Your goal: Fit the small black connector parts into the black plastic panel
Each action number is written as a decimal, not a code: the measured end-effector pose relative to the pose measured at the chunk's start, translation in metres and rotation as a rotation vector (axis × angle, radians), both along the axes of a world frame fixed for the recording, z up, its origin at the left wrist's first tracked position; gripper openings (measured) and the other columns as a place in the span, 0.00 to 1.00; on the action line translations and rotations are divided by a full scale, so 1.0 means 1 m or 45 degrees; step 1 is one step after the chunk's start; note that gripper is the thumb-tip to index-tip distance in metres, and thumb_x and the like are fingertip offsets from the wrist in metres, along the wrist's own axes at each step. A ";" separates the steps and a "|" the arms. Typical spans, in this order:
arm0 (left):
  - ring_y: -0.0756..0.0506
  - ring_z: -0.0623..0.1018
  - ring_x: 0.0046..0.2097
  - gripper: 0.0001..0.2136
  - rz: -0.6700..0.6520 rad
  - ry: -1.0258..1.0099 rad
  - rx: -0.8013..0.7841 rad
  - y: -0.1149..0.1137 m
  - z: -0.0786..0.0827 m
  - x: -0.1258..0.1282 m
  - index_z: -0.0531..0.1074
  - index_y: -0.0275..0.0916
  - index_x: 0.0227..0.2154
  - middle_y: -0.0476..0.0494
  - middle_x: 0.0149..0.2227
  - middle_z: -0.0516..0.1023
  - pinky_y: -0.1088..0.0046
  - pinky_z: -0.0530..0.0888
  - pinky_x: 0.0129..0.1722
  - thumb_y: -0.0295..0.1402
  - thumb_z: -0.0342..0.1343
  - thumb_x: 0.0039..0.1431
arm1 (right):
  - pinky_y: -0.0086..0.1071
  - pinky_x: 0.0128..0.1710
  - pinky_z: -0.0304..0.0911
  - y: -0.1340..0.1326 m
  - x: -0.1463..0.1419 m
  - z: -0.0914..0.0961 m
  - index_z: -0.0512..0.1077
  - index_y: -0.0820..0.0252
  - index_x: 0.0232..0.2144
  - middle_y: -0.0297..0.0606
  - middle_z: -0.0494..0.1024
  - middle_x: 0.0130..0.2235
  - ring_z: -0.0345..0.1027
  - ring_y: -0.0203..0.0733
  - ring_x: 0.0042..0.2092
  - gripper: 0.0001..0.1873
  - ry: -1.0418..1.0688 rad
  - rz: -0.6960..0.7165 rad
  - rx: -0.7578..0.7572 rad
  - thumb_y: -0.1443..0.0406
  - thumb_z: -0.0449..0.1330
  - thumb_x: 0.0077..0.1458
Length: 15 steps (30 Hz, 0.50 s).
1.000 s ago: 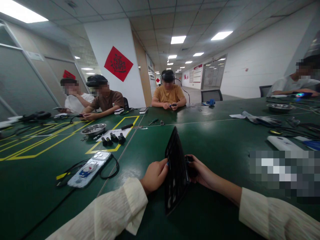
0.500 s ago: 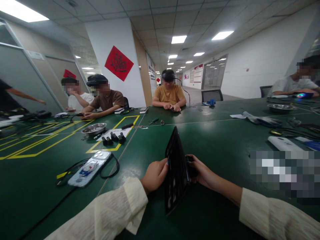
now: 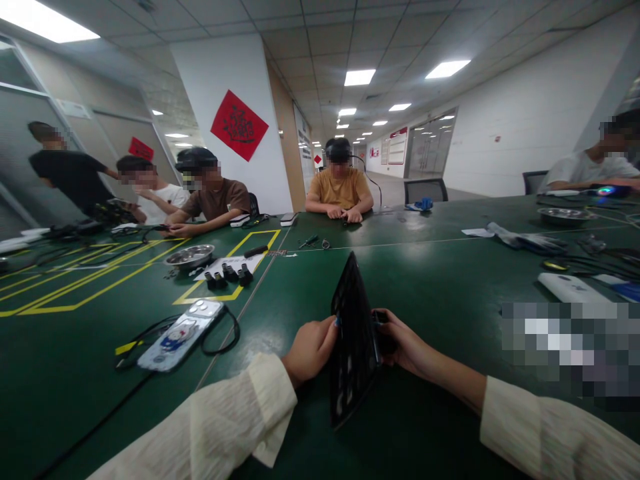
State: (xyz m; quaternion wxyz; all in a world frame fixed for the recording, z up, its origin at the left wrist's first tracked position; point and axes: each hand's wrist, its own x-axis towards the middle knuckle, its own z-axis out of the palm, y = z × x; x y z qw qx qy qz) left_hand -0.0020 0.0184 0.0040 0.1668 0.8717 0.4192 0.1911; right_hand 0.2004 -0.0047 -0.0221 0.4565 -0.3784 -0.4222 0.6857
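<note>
On my feed I see a loose cream sleeve of crinkled cloth (image 3: 205,427) at left, its wide cuff (image 3: 271,399) flaring at the lower edge; the matching cream sleeve (image 3: 560,427) at right has a straighter cuff (image 3: 503,415). A small blue patch (image 3: 338,321) marks the thumb tip (image 3: 332,327) of the left hand (image 3: 309,349).

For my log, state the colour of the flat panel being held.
The flat panel is black, seen in the head view.
</note>
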 end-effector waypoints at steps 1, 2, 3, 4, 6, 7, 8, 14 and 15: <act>0.49 0.70 0.25 0.18 -0.006 0.000 0.002 0.000 0.000 0.000 0.62 0.38 0.28 0.48 0.22 0.67 0.76 0.63 0.28 0.38 0.29 0.62 | 0.22 0.11 0.48 0.000 0.000 0.000 0.55 0.55 0.41 0.29 0.66 0.26 0.63 0.32 0.18 0.17 0.004 0.006 0.002 0.64 0.50 0.46; 0.48 0.70 0.26 0.18 -0.015 -0.002 0.005 0.000 -0.001 0.000 0.63 0.38 0.29 0.48 0.23 0.68 0.75 0.63 0.28 0.38 0.29 0.62 | 0.22 0.11 0.48 -0.001 0.000 0.001 0.55 0.55 0.41 0.29 0.66 0.26 0.63 0.32 0.18 0.17 0.008 0.010 0.004 0.64 0.50 0.46; 0.48 0.70 0.26 0.18 -0.025 -0.003 0.007 0.000 -0.001 0.000 0.63 0.38 0.29 0.47 0.24 0.68 0.75 0.63 0.28 0.38 0.30 0.62 | 0.22 0.11 0.48 -0.001 0.000 0.001 0.55 0.55 0.41 0.29 0.66 0.26 0.63 0.32 0.18 0.17 0.010 0.009 0.006 0.64 0.50 0.46; 0.48 0.71 0.27 0.17 -0.034 -0.001 0.009 0.001 -0.002 -0.001 0.63 0.38 0.30 0.47 0.24 0.69 0.75 0.63 0.29 0.38 0.30 0.62 | 0.22 0.11 0.48 -0.002 0.000 0.002 0.55 0.55 0.41 0.29 0.66 0.26 0.63 0.32 0.18 0.17 0.011 0.006 0.007 0.64 0.50 0.46; 0.48 0.71 0.28 0.16 -0.042 0.012 0.018 0.001 -0.003 -0.001 0.63 0.37 0.30 0.46 0.25 0.70 0.75 0.63 0.29 0.37 0.32 0.61 | 0.22 0.11 0.48 -0.002 0.000 0.002 0.55 0.55 0.41 0.29 0.66 0.25 0.62 0.32 0.18 0.17 0.010 -0.001 0.004 0.64 0.50 0.46; 0.47 0.71 0.28 0.16 -0.040 0.018 0.023 0.001 -0.003 -0.002 0.63 0.37 0.30 0.46 0.25 0.70 0.75 0.63 0.29 0.37 0.32 0.61 | 0.22 0.11 0.48 -0.002 0.000 0.002 0.55 0.55 0.41 0.29 0.66 0.25 0.62 0.32 0.18 0.17 0.011 -0.006 0.001 0.64 0.50 0.46; 0.47 0.71 0.28 0.15 -0.037 0.020 0.029 0.001 -0.003 -0.002 0.63 0.37 0.30 0.46 0.25 0.70 0.75 0.63 0.29 0.37 0.32 0.61 | 0.22 0.11 0.48 -0.002 0.000 0.002 0.56 0.55 0.40 0.28 0.66 0.25 0.62 0.32 0.18 0.17 0.013 -0.009 -0.003 0.64 0.51 0.45; 0.49 0.70 0.26 0.19 -0.014 -0.037 -0.013 0.001 -0.003 -0.002 0.63 0.37 0.29 0.47 0.23 0.68 0.75 0.63 0.29 0.38 0.28 0.63 | 0.22 0.11 0.48 -0.002 -0.001 0.004 0.56 0.55 0.40 0.28 0.66 0.25 0.62 0.31 0.18 0.17 0.015 -0.022 -0.030 0.64 0.51 0.45; 0.49 0.70 0.26 0.19 -0.010 -0.042 -0.019 0.001 -0.003 -0.002 0.63 0.37 0.29 0.47 0.23 0.68 0.75 0.63 0.29 0.38 0.28 0.63 | 0.22 0.11 0.48 -0.003 -0.001 0.005 0.56 0.55 0.40 0.28 0.66 0.25 0.62 0.31 0.18 0.17 0.011 -0.025 -0.032 0.64 0.51 0.45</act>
